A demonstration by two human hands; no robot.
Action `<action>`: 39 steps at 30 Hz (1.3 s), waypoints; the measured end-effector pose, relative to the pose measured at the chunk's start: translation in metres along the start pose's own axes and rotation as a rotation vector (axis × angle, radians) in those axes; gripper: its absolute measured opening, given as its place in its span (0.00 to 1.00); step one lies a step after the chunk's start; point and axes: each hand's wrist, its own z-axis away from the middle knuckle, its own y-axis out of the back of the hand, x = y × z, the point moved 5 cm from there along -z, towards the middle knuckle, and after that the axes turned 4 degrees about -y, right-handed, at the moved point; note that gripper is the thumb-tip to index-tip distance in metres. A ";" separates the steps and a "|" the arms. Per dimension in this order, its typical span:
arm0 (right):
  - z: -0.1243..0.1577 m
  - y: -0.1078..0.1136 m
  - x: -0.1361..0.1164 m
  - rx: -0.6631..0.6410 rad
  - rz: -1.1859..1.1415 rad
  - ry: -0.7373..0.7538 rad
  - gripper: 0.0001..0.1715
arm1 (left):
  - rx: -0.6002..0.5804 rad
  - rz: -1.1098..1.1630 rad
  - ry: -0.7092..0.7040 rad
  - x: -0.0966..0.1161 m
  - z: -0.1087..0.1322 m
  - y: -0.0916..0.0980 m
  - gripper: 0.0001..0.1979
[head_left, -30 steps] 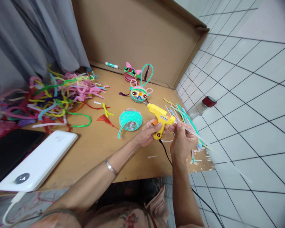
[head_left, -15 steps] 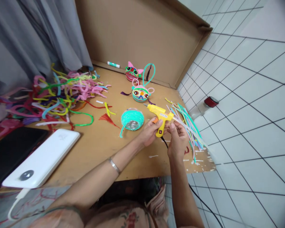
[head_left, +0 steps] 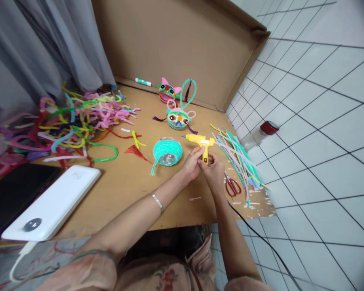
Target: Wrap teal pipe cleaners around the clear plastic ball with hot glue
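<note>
A yellow hot glue gun [head_left: 204, 142] is held over the table with its nozzle pointing left. My left hand [head_left: 193, 165] is closed on it around the trigger side. From the right, my right hand [head_left: 214, 165] has its fingers closed about the lower handle, beside the small dark switch. Just left of the hands sits a bowl-like piece wrapped in turquoise pipe cleaner [head_left: 168, 151], one loose end hanging down its front. Behind the glue gun stands a finished animal-face ornament [head_left: 178, 119] with pink loop ears and purple tassels.
Loose pipe cleaners [head_left: 239, 157] and red-handled scissors [head_left: 233, 186] lie at the right. A tangled heap of pipe cleaners [head_left: 69, 121] covers the left, behind a white power bank [head_left: 54, 202]. A red tassel [head_left: 136, 152] lies mid-table. A cardboard panel [head_left: 176, 44] stands behind; a tiled wall [head_left: 315, 133] borders the right.
My right hand has shifted from the back end of the glue gun down to its handle. The glue gun has turned more level, and the scissors have come into fuller view.
</note>
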 end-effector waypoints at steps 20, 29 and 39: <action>-0.013 -0.012 0.038 0.052 -0.228 -0.007 0.22 | 0.036 -0.150 -0.104 -0.011 -0.013 0.023 0.14; -0.022 -0.007 0.049 -0.074 -0.918 -0.391 0.18 | 0.011 -0.159 -0.120 -0.011 -0.015 0.028 0.19; -0.037 0.006 0.033 -0.002 -1.060 -0.252 0.16 | -0.093 -0.211 -0.106 -0.012 -0.010 0.024 0.25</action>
